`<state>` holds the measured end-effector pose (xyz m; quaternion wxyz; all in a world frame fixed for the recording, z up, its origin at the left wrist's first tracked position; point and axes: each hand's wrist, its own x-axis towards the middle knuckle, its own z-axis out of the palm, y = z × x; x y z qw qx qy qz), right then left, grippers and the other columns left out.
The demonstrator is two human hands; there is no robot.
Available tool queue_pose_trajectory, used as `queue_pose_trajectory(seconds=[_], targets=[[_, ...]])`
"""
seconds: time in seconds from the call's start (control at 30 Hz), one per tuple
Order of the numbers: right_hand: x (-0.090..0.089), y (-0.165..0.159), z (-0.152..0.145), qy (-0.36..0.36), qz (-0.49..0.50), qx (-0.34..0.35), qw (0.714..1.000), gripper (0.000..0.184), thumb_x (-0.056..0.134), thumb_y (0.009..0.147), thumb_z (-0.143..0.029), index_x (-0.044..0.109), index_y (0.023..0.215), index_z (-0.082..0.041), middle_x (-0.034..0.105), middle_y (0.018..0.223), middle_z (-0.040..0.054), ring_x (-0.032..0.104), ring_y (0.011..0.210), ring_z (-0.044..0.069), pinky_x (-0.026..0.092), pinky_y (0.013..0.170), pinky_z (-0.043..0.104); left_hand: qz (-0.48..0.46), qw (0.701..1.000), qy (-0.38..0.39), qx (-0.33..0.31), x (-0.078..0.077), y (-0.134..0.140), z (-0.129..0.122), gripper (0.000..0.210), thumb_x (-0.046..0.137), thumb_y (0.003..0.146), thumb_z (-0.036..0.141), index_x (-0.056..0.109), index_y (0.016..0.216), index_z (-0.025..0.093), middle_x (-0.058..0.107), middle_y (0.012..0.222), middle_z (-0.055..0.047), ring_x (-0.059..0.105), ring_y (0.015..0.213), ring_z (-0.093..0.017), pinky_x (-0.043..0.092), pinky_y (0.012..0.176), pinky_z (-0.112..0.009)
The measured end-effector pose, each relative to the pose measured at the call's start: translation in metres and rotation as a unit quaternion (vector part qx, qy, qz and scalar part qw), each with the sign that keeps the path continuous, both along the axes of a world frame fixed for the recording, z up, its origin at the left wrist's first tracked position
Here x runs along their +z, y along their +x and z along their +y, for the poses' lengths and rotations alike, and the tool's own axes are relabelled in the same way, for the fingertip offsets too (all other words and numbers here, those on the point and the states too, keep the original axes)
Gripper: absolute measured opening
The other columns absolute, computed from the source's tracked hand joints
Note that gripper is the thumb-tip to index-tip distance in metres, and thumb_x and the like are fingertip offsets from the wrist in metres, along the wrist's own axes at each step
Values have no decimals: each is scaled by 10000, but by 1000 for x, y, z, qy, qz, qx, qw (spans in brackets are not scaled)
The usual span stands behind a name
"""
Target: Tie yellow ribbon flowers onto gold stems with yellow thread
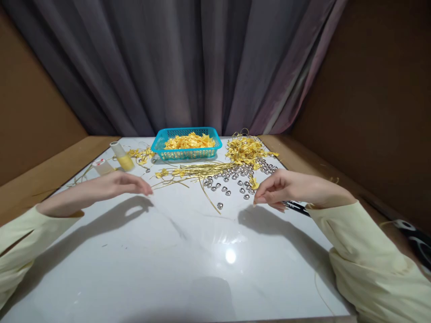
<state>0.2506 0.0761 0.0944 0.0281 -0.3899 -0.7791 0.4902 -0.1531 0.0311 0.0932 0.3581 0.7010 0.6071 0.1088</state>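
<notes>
Silver hearts [237, 172] near right hand [283, 188], wires [202, 170] farther left

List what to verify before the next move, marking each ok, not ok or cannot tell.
1. Hands apart: ok; left hand and right hand don't touch.
2. Hands empty: cannot tell; no held item shows, but their undersides are hidden.
3. Basket upright: ok.
4. Yellow pieces all inside it: not ok; some lie on the table.
5. Silver beads gathered: not ok; scattered.
6. Wires bundled: not ok; some stray.
</notes>
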Motion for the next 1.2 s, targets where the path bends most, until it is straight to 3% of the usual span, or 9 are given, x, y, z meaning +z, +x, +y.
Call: queue_pose_trajectory(seconds=[0.07, 0.2, 0.3, 0.4, 0.6, 0.93, 1.03, 1.2], targets=[[6, -2, -5, -1, 9, -8, 1000, 274, 643, 779, -379, 741, 820, -126, 505, 500, -26, 436, 475, 90, 370, 484, 235, 9, 999, 7, -53, 5, 28, 9, 289, 570, 848, 434, 723, 1007, 247, 686, 1121, 38, 570, 1084, -211, 397, 893, -198], [14, -7, -16, 5, 11, 14, 1000, 300, 635, 804, -403, 749, 869, -134, 523, 512, -25, 451, 478, 91, 385, 496, 231, -47, 975, 67, -204, 7, 109, 17, 327, 591, 848, 443, 693, 1107, 272, 668, 1174, 5, 600, 1033, -203, 420, 849, -208], [15, -10, -22, 11, 1, 27, 1000, 294, 617, 819, -379, 747, 880, -123, 522, 501, -25, 466, 473, 94, 397, 506, 230, -90, 939, 78, -321, 1, 164, 14, 293, 576, 872, 392, 715, 1051, 207, 717, 937, -16, 617, 782, -154, 430, 701, -200], [14, -7, -25, 8, -1, 31, 999, 279, 608, 830, -358, 746, 872, -119, 514, 491, -28, 473, 465, 90, 397, 508, 225, -84, 929, 38, -359, -3, 191, 13, 262, 559, 879, 329, 743, 903, 144, 664, 677, 7, 520, 566, -104, 383, 553, -192], [7, 5, -27, 5, 14, 29, 999, 262, 617, 834, -327, 748, 888, -106, 510, 480, -36, 457, 443, 81, 389, 486, 214, -101, 923, -7, -371, -6, 190, 22, 273, 552, 867, 313, 752, 940, 141, 711, 783, -16, 601, 689, -132, 422, 626, -193], [7, 6, -28, 1, -6, 18, 1000, 272, 613, 829, -324, 744, 889, -94, 519, 496, -27, 454, 453, 80, 397, 488, 215, -99, 915, 36, -390, -5, 186, 26, 225, 523, 841, 156, 744, 882, 139, 745, 846, -34, 667, 755, -132, 460, 699, -189], [10, 7, -32, -8, -21, -14, 1000, 293, 622, 815, -363, 741, 852, -98, 518, 500, -20, 447, 466, 85, 397, 484, 218, -108, 915, 56, -384, -2, 174, 33, 204, 534, 833, 158, 736, 854, 149, 744, 836, -29, 668, 746, -130, 463, 688, -191], [11, 15, -37, -25, -31, -52, 998, 297, 631, 793, -368, 732, 834, -91, 502, 506, -12, 431, 477, 87, 385, 472, 222, -83, 939, 17, -332, 5, 141, 37, 195, 550, 852, 201, 740, 844, 157, 748, 860, -26, 666, 806, -147, 449, 700, -200]])
